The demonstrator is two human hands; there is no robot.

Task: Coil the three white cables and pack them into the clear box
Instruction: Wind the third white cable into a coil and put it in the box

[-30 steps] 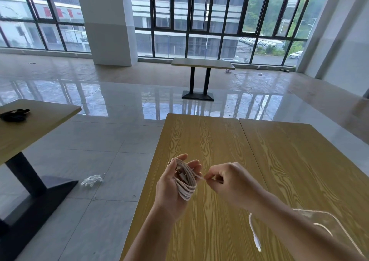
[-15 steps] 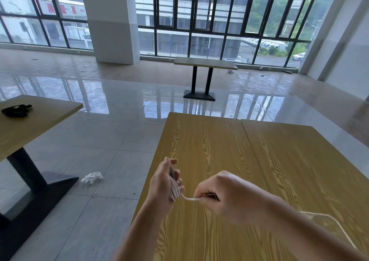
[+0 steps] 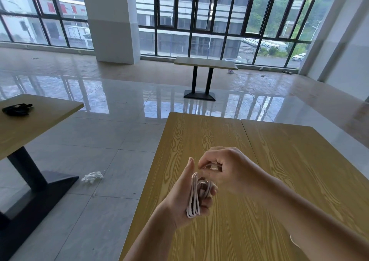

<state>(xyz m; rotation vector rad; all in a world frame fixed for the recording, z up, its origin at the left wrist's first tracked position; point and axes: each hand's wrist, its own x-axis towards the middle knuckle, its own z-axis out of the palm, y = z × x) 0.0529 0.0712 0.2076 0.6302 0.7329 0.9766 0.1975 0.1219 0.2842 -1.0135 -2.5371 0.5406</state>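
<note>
Thin white cable, coiled in loops: gripped in left hand above yellow wood-grain table; right hand touching, fingers curled, pinching its end.

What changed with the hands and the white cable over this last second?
The right hand rose from beside the left hand to above it, carrying the cable's free end over the coiled white cable. The left hand kept its grip on the coil above the wooden table.
</note>
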